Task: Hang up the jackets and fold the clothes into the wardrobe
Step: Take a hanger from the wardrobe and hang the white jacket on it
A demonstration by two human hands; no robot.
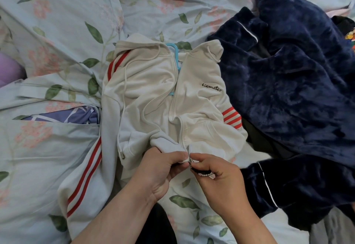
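Observation:
A white zip hoodie (153, 94) with red sleeve stripes lies face up on the bed, unzipped. A light blue hanger (175, 55) sits inside it, its hook poking out at the collar. At the bottom hem, my left hand (163, 169) pinches the left zipper edge. My right hand (215, 174) pinches the zipper pull, whose black tag (204, 173) with white lettering runs under its fingers. The two hands touch at the zipper base.
A dark navy fleece garment (297, 80) with white piping is heaped on the right. The floral bedding (57, 32) covers the bed, with a pillow at the upper left. Something purple (9, 69) lies at the left edge, and dark and grey clothes at the lower right.

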